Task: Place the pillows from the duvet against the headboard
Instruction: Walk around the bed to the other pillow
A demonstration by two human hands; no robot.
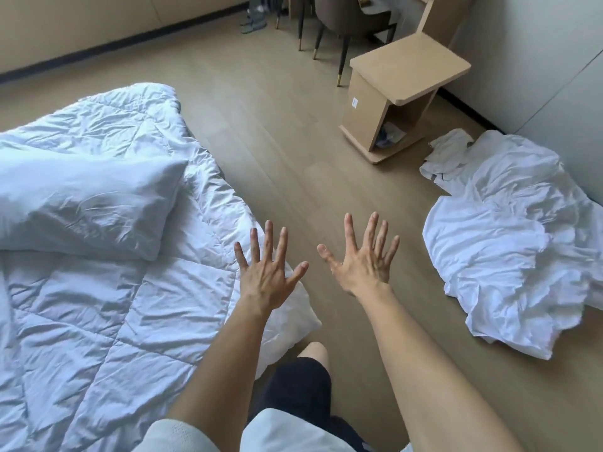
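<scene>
A white pillow (85, 203) lies on a white quilted duvet (98, 321) that covers the left half of the head view. My left hand (269, 272) hovers over the duvet's right edge, palm down, fingers spread, holding nothing. My right hand (362, 256) is stretched out beside it over the bare floor, fingers also spread and empty. Both hands are to the right of the pillow and apart from it. No headboard is in view.
A heap of crumpled white sheets (515, 243) lies on the wooden floor at the right, by the wall. A light wooden bedside cabinet (398, 99) stands beyond it. Chairs with dark legs (326, 31) are at the back. Open floor runs between duvet and sheets.
</scene>
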